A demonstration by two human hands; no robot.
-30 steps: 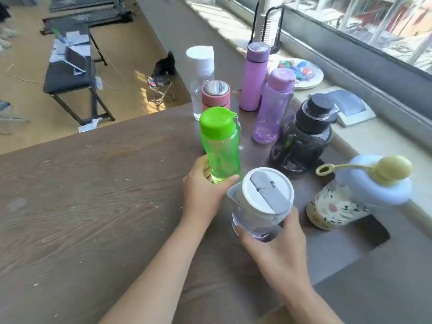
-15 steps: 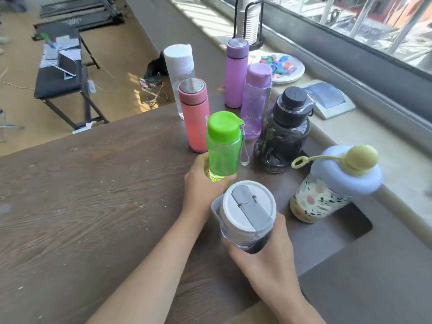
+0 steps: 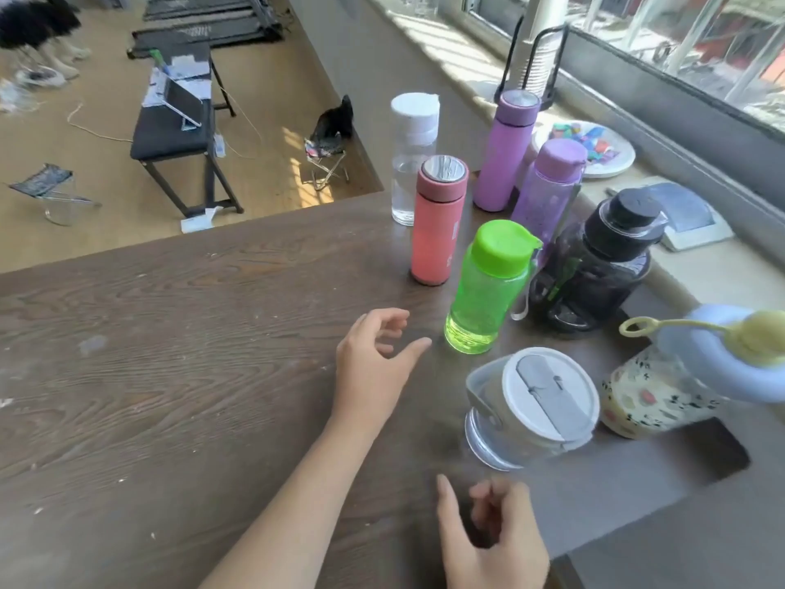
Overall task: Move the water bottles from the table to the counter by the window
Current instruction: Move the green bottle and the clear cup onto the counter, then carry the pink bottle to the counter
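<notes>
Several bottles stand at the right end of the wooden table (image 3: 170, 354). The green bottle (image 3: 488, 291) stands upright just right of my left hand (image 3: 374, 367), which is open and apart from it. A clear tumbler with a white lid (image 3: 535, 401) stands above my right hand (image 3: 492, 542), also open and empty. Around them are a pink flask (image 3: 437, 223), a white-capped clear bottle (image 3: 412, 155), two purple bottles (image 3: 505, 150) (image 3: 548, 189), a black jug (image 3: 594, 261) and a patterned bottle with a blue lid (image 3: 662, 388).
The pale counter (image 3: 722, 274) runs under the window at right. On it lie a plate of coloured bits (image 3: 594, 142), a flat white device (image 3: 688, 218) and a black wire rack (image 3: 535, 61). A bench and clutter sit on the floor at far left.
Both hands have let go: the green bottle and the white-lidded tumbler now stand on the table, and the hands have drawn back toward me.
</notes>
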